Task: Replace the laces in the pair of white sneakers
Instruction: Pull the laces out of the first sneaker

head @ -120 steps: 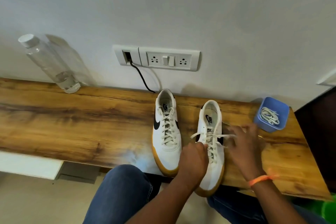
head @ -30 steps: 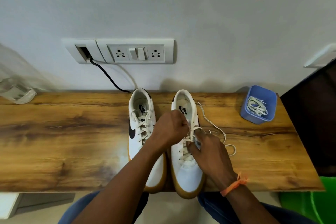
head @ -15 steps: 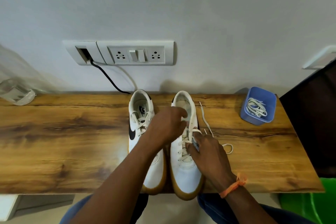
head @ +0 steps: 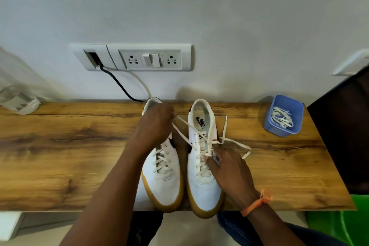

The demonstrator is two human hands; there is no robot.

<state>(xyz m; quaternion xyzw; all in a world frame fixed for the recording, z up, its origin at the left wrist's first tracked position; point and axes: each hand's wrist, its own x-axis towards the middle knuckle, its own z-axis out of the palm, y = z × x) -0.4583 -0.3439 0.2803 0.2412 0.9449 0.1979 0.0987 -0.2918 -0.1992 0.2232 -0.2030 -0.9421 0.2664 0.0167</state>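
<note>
Two white sneakers with gum soles stand side by side on the wooden shelf [head: 60, 146], toes toward me. The left sneaker [head: 162, 177] is laced. The right sneaker [head: 201, 183] has its lace [head: 183, 135] partly undone. My left hand [head: 154, 126] hovers over the left sneaker's heel and pinches one lace end, drawn taut up and leftward. My right hand [head: 227, 168] rests on the right sneaker's lacing, fingers pinching the lace near the upper eyelets. The other loose end [head: 237, 144] trails onto the shelf at right.
A blue tub [head: 283, 119] holding white laces sits at the shelf's back right. A clear plastic bottle [head: 18, 100] lies at the far left. A socket panel [head: 139, 58] with a black cable is on the wall behind. A green object [head: 339, 225] is below right.
My left hand has moved up and left from the right sneaker's tongue, pulling a lace end out taut across the gap. My right hand stays on the lacing.
</note>
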